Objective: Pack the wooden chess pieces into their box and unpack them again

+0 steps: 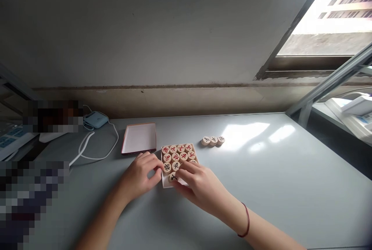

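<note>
A shallow white box holds rows of round wooden Chinese chess pieces, the far rows marked in red and the nearer ones in black. My right hand reaches over the box's near right part, thumb and fingers closed on a black-marked chess piece at the near row. It hides some of the pieces beneath. At the box's left edge, my left hand has its fingers curved with a gap between thumb and forefinger, fingertips by the rim.
A box lid lies inside-up behind my left hand. Three more chess pieces stand in a touching row at the right. White cables, a blue device and a power strip are at the left. A metal frame rises at the right.
</note>
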A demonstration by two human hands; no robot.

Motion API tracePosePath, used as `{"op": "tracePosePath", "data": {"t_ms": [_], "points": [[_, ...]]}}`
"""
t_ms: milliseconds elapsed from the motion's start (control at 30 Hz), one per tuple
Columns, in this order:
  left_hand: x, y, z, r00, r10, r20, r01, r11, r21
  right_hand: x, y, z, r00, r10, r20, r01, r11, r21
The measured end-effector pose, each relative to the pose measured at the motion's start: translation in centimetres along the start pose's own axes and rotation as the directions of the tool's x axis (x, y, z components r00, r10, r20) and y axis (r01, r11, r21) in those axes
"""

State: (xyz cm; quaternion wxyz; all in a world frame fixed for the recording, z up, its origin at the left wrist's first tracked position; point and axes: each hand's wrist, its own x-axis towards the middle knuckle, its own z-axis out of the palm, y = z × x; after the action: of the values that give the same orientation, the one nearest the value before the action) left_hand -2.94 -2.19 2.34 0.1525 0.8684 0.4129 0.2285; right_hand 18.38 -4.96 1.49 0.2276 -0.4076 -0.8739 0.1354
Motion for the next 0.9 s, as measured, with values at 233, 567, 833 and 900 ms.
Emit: {"op": "tracePosePath", "data": {"t_ms": [233, 567, 833, 900], "points": [[0.1, 0.0, 0.3, 1.000, -0.008, -0.006, 0.008, 1.000, 0.007, -0.3, -0.6, 0.1, 0.986, 0.080, 0.146, -0.071, 0.995, -0.070], [0.1, 0.0, 0.5, 1.000, -0.002, -0.008, 0.002, 1.000, -0.004, -0.1, 0.0, -1.0, 0.981, 0.091, 0.172, -0.101, 0.994, 0.050], [0.1, 0.2, 0.7, 1.000, -0.009, -0.015, 0.009, 1.000, -0.024, 0.0, 2.3, -0.7, 0.966, 0.232, 0.110, -0.202, 0.952, -0.231], [0.1, 0.2, 0.7, 1.000, -0.011, -0.008, 0.011, 1.000, -0.028, 0.1, 2.4, -0.6, 0.966, 0.236, 0.107, -0.207, 0.950, -0.233]]}}
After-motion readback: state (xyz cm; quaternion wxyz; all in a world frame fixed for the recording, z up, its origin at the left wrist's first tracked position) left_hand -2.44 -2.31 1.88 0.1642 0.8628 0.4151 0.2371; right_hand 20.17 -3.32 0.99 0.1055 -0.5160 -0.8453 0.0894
